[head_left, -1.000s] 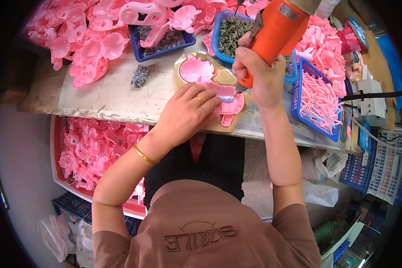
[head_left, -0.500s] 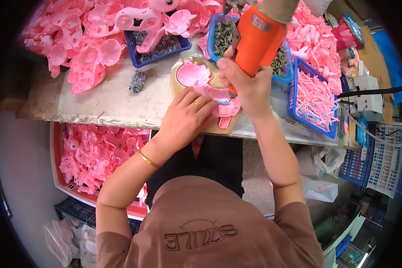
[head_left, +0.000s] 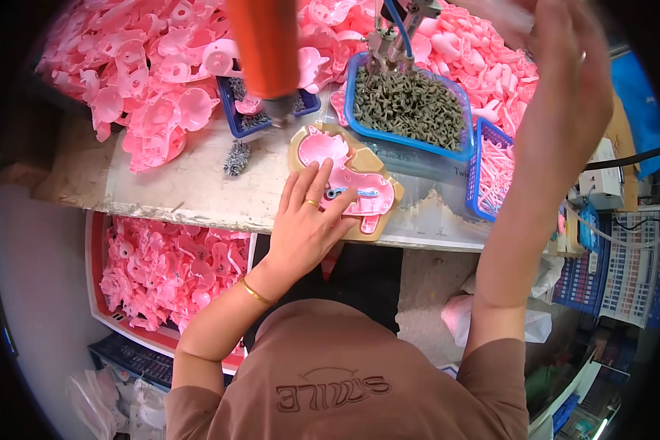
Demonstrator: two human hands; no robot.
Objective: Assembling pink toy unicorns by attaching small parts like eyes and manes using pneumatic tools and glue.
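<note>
On the bench, my left hand lies with spread fingers over the near left side of a pink plastic half-shell. Its fingertips touch the shell, which sits in a tan shaped holder. Inside the shell are a small dark ring-shaped part and a pale blue strip. My right hand is raised at the upper right, blurred, its fingers too smeared to read. Away from both hands, an orange power screwdriver hangs tip-down above the bench, also blurred.
Pink parts are heaped along the back. A blue tray holds small dark green pieces, with a metal machine head above it. Blue baskets flank it. A grey clump of small pieces lies left. A red-rimmed bin sits below.
My right hand has let go of the screwdriver and risen to the upper right. The screwdriver has swung left. My left fingers have spread, and the holder appears slightly lower in view.
</note>
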